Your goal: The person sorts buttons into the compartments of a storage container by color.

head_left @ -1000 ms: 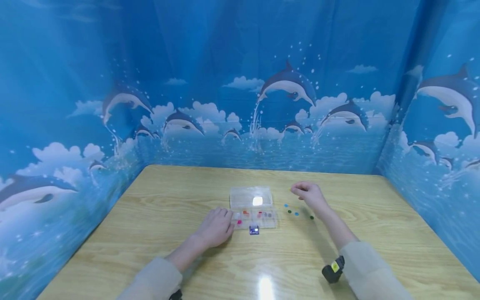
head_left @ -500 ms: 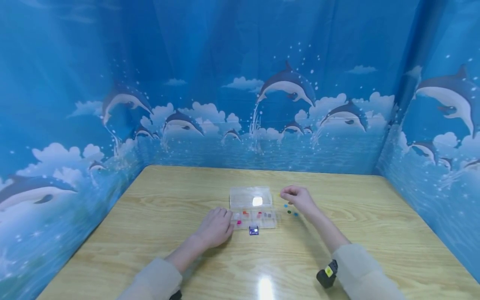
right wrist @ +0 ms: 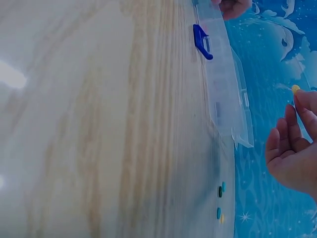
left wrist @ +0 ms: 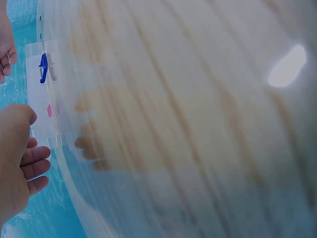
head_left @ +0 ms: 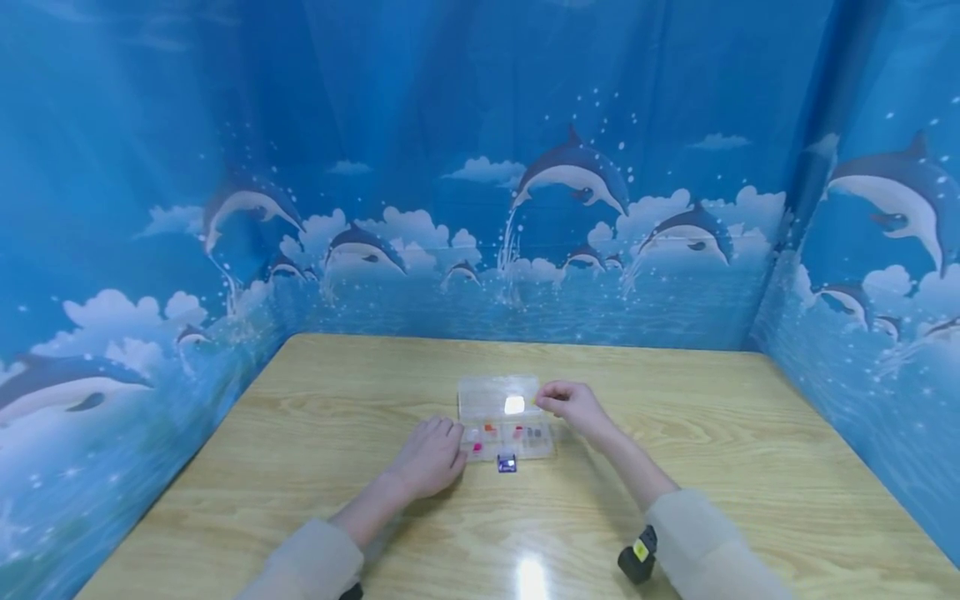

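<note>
The clear box (head_left: 536, 452) stood with its lid (head_left: 480, 398) open behind it, orange pieces (head_left: 490, 427) and grey pieces (head_left: 534, 433) in its back compartments and a pink piece (head_left: 477, 447) at front left, while the left hand (head_left: 429, 457) touched its left end, fingers loosely bent. Just right of its lid the right hand (head_left: 572, 404) pinched a yellow piece (right wrist: 296, 89); only the right wrist view showed loose discs (right wrist: 220, 192) right of the box, and the table (head_left: 375, 367) reached farther before it than behind

Loose, pale beige fabric sleeves (head_left: 716, 542) cover both forearms. One boxy black wrist device (head_left: 636, 567) bears a yellow square marking (head_left: 641, 550)
</note>
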Demonstrator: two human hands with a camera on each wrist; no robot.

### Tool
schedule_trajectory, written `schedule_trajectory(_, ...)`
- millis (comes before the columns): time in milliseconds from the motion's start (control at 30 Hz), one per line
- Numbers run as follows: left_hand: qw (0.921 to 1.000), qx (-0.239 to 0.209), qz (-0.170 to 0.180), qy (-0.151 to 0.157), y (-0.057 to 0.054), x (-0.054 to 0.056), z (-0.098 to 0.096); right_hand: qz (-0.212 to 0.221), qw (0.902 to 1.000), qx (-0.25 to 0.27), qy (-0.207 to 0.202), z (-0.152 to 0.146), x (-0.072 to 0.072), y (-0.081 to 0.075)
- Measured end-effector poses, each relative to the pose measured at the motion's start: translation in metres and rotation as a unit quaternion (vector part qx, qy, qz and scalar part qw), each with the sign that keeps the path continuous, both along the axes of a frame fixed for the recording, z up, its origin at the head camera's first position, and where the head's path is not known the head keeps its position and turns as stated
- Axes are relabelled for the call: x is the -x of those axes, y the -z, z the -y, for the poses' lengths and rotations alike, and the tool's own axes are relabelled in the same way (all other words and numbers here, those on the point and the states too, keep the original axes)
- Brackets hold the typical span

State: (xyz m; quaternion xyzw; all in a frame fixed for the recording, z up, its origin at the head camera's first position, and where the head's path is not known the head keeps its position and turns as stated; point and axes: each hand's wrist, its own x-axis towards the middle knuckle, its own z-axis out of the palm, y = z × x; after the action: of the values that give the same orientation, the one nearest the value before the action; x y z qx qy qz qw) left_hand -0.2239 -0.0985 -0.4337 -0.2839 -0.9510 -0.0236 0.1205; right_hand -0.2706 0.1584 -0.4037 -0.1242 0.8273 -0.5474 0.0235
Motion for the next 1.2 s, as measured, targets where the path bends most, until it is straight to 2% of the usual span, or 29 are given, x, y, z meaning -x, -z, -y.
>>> schedule_trajectory(133,1.0000,0.004,-0.007,0.003,0.000,-0.001,0.000,-0.003,0.9999,0.008,-0.012,0.007,0.000,0.003)
schedule_trajectory(367,0.9999,-0.003,-0.009,0.005,0.000,-0.001,0.000,0.024,0.9994,0.015,-0.018,0.019,-0.002,0.008)
schedule_trajectory(600,1.0000,-0.006,-0.004,0.004,-0.001,-0.001,0.000,0.025,0.9986,0.021,-0.043,0.030,-0.006,0.010)
schedule_trajectory(800,0.9998,-0.005,-0.018,0.010,0.000,-0.001,0.000,0.017,0.9976,0.031,-0.060,0.038,-0.005,0.014)
schedule_trajectory(1000,0.9996,-0.005,-0.025,0.010,0.000,-0.001,0.000,0.034,0.9973,0.035,-0.055,0.045,-0.007,0.016)
schedule_trajectory(1200,0.9998,-0.008,-0.016,0.007,-0.003,-0.003,-0.001,0.029,0.9984,0.014,-0.047,0.048,-0.006,0.018)
